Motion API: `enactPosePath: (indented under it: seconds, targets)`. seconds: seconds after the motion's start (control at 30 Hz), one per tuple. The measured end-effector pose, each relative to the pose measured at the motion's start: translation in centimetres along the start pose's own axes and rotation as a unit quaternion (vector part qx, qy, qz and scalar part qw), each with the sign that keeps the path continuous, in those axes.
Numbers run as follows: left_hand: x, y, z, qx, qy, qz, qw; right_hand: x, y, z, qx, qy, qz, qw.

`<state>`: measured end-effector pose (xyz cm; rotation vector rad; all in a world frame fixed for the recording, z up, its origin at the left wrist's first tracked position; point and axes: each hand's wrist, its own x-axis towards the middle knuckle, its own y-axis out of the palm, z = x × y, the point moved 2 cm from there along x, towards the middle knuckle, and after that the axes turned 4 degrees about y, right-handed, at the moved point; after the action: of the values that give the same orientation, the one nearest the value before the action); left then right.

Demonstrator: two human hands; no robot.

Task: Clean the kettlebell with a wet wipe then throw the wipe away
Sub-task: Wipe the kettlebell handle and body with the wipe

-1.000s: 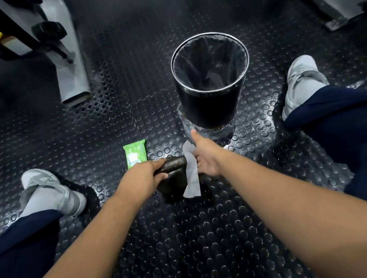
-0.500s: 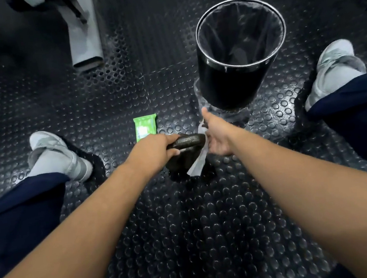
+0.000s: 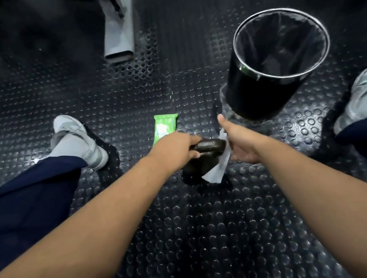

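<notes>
Black studded rubber floor (image 3: 188,240) fills the view under you. Nearest are your two bare forearms, reaching forward and converging, with your navy trouser legs at either edge.

Your left hand (image 3: 175,149) is wrapped tight round the handle of the kettlebell (image 3: 204,157), knuckles up and fingers curled over the bar. The kettlebell sits on the floor between your feet, dark and rough-looking, its body mostly hidden below the handle and behind the wipe.

Your right hand (image 3: 242,146) holds the white wipe (image 3: 215,171) against the right side of the kettlebell. The thumb sticks up and away, and the fingers curl in on the cloth, though most of them are hidden behind it. The loose lower end of the wipe hangs down in front of the kettlebell's body towards the floor, and a small corner shows above, beside the handle.

Just beyond your left hand lies a green pack (image 3: 165,128), flat on the floor, its near end covered by your knuckles. Your grey left shoe (image 3: 76,138) and right shoe (image 3: 363,95) stand well apart on either side.

Just past your right thumb stands the black bin (image 3: 263,92), upright, with a bright rim and a dark liner. Farthest off, at top centre, a grey metal beam (image 3: 119,32) rests on the floor.
</notes>
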<state>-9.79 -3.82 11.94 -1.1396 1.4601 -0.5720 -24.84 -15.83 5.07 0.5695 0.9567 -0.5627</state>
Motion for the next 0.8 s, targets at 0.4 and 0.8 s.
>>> enactPosePath:
  seconds: [0.4, 0.8]
  targets:
    - [0.5, 0.7, 0.4, -0.013, -0.007, -0.020, 1.000, -2.1, 1.6, 1.0, -0.015, 0.025, -0.052, 0.998]
    - [0.4, 1.2, -1.7, 0.059, 0.024, -0.048, 0.997, -2.4, 0.1, 2.2, -0.014, -0.031, -0.071, 0.997]
